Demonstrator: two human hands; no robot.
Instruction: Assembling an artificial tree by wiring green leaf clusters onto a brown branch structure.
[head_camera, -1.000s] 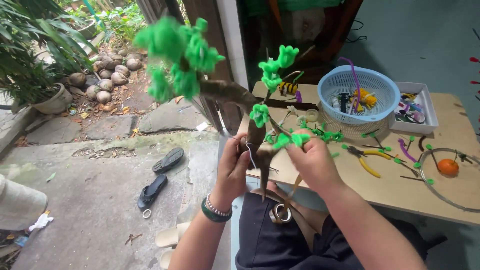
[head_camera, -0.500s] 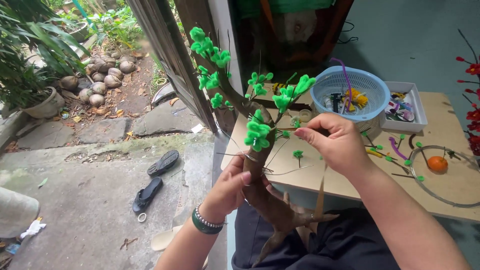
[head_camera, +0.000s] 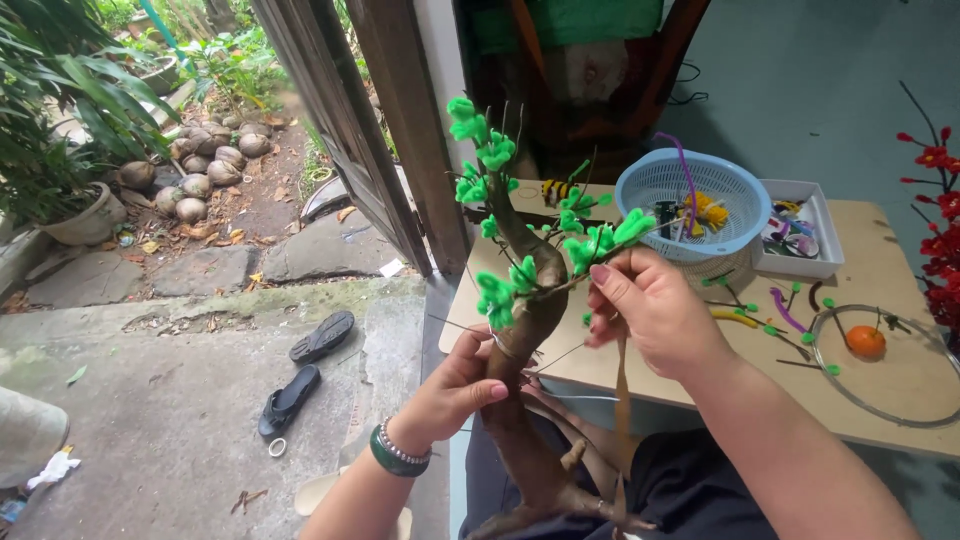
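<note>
Over my lap, my left hand (head_camera: 455, 385) gripped the model tree's trunk (head_camera: 525, 330) steady while my right hand (head_camera: 650, 310) pinched a green-tufted branch (head_camera: 600, 245).

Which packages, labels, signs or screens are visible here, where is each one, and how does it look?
No labels, signs or screens show; two open containers stand on the table.
Blue basket: on the table behind the brown model tree, round, pale blue lattice plastic, holding craft pieces.
White tray: right of the basket, touching it, shallow, rectangular, holding small coloured pieces.
</note>
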